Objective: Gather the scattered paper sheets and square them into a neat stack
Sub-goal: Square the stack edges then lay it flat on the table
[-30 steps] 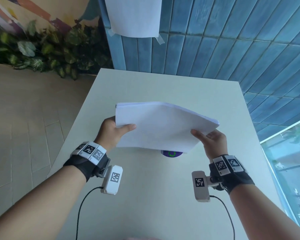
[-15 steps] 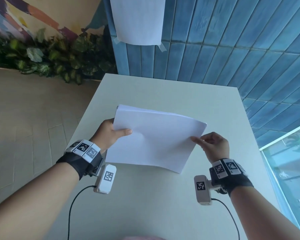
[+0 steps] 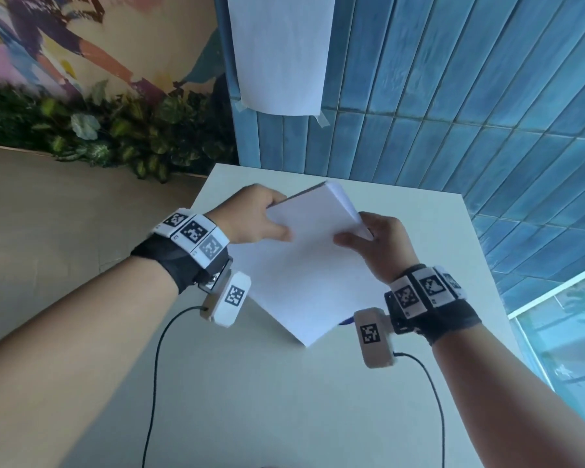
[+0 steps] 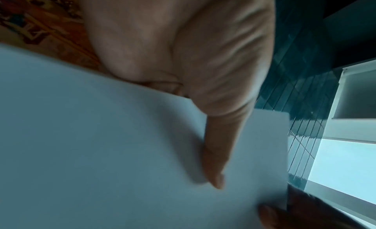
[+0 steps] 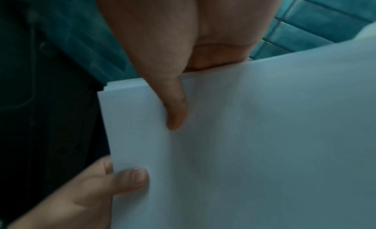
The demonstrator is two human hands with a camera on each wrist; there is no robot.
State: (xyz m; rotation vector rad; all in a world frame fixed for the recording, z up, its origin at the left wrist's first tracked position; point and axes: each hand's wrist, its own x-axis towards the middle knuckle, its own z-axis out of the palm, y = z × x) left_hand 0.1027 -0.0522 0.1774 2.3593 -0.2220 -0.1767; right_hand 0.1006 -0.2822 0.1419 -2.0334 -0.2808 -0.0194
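Blue tiled wall stands behind the pale table. Left hand pinches the white paper stack, thumb on top. Right hand pinches its other edge, above the table.

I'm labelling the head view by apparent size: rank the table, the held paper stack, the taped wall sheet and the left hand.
1. table
2. paper stack
3. wall sheet, close to the stack, so unsure
4. left hand
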